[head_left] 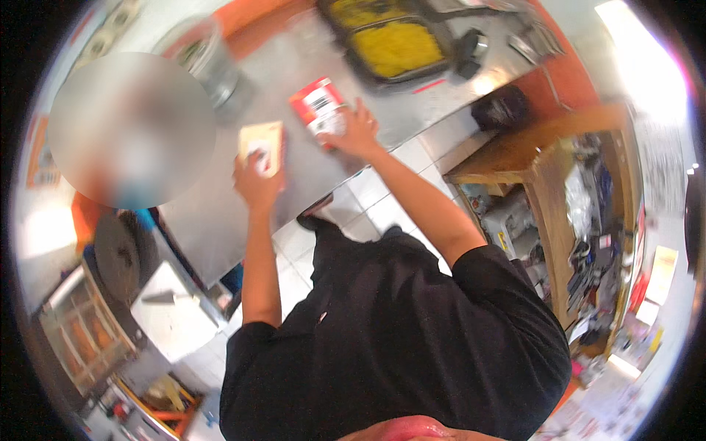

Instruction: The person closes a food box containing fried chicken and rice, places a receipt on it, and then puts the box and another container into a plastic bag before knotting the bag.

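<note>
My left hand (256, 184) grips a cream-coloured carton (271, 135) from its near side, thumb on the top face and fingers along the left edge. To its right, my right hand (356, 131) holds a red and white carton (313, 99) that bears a barcode and small print. The two cartons are apart, over a stainless steel table (215, 231). Whether they rest on the metal or are slightly raised is hard to tell. Their contents are hidden.
Beyond the cartons stand a black tray (358, 60) of yellow food (397, 48) and a clear plastic container (218, 77). A knife (160, 298) lies on a white board (171, 325) at left. Wooden shelving (551, 242) stands at right. A blurred disc hides the upper left.
</note>
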Demonstrator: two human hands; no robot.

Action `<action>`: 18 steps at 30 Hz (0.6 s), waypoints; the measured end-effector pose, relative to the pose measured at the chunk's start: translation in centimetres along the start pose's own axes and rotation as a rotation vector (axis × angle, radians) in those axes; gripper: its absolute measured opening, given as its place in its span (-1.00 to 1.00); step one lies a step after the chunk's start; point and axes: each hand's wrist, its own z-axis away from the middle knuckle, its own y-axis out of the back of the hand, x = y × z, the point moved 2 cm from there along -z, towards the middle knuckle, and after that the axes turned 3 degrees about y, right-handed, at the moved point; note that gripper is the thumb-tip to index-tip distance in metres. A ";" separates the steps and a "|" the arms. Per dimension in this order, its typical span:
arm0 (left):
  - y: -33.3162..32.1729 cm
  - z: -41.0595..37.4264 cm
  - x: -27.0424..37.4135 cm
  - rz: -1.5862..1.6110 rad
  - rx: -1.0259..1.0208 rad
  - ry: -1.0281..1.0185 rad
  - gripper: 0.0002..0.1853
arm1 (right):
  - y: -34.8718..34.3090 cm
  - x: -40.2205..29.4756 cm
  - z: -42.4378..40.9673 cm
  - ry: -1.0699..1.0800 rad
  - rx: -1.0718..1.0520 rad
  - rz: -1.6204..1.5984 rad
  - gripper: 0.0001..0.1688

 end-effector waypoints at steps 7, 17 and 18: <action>-0.6 8.3 5.5 0.347 -0.001 0.010 -0.30 | 10.5 16.9 16.0 0.179 0.188 -0.547 -0.41; -14.9 26.5 42.2 0.637 -0.885 -0.729 -0.20 | 25.3 46.0 55.0 -1.081 0.611 -0.438 -0.58; -15.7 28.3 45.6 0.587 -0.915 -0.888 -0.20 | 27.8 45.8 56.1 -1.128 0.732 -0.529 -0.59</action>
